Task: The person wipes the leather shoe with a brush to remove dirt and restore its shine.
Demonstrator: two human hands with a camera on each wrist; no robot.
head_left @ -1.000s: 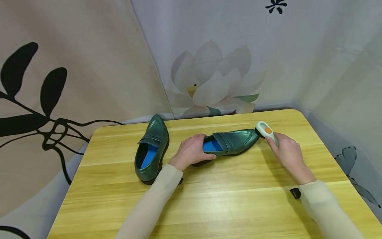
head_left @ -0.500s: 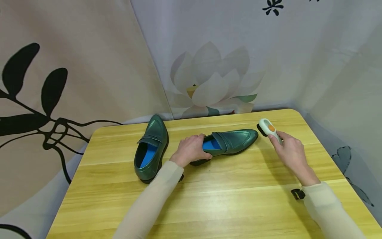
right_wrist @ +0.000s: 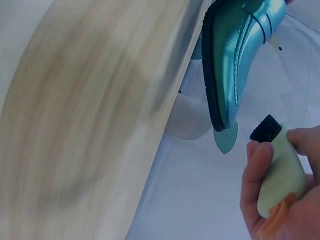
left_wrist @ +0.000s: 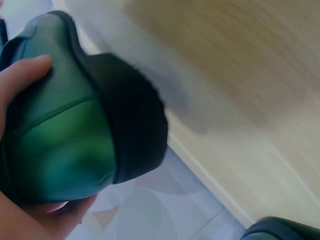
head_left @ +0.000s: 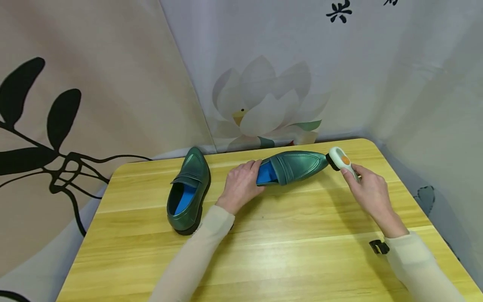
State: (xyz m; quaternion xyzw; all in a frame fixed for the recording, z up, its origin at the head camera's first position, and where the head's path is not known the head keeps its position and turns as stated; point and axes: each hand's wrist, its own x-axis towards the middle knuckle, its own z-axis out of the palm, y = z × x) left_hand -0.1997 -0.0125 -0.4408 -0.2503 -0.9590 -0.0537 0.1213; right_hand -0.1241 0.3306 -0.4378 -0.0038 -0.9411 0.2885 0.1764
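A green loafer [head_left: 299, 165] with a blue insole is held just above the table. My left hand [head_left: 243, 184] grips it round the heel, thumb on one side and fingers on the other in the left wrist view, where the black heel block [left_wrist: 132, 117] shows. My right hand [head_left: 371, 195] holds a shoe brush [head_left: 342, 160] with a pale handle, an orange button and black bristles [right_wrist: 266, 129]. The bristles are close to the pointed toe [right_wrist: 222, 117]; a small gap shows in the right wrist view. A matching loafer [head_left: 190, 193] stands at the left, toe pointing away.
The wooden table [head_left: 286, 251] has rounded far corners. Behind its far edge hangs a curtain [head_left: 271, 84] printed with a lotus and dark leaves. The standing loafer is close to my left forearm.
My left hand has raised the loafer off the table and turned it slightly. The brush first drew back right from the toe, and the loafer's toe is now close to its bristles again.
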